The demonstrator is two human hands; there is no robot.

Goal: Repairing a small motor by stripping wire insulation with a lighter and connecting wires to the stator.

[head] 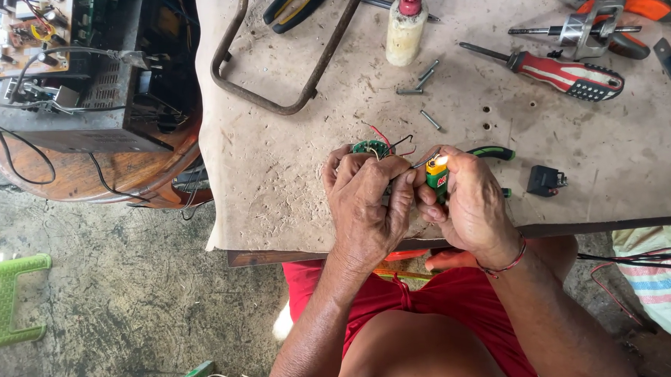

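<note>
Your left hand [366, 202] and right hand [466, 206] side by side over near edge of bench [290, 160]. Circuit board [370, 148] just beyond your left hand, lighter [437, 174] in your right. Small relay [545, 180] right of your hands. Screwdriver [562, 73], glue bottle [406, 28] and loose screws [421, 78] farther back. Opened chassis [86, 71] off bench to your left.

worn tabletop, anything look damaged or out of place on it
Yes. The worn tan tabletop is scratched and pitted, with small drilled holes near the red-handled screwdriver. Loose grey screws lie scattered beside the white glue bottle. The right hand holds a lit green lighter against wires at the left hand.
</note>
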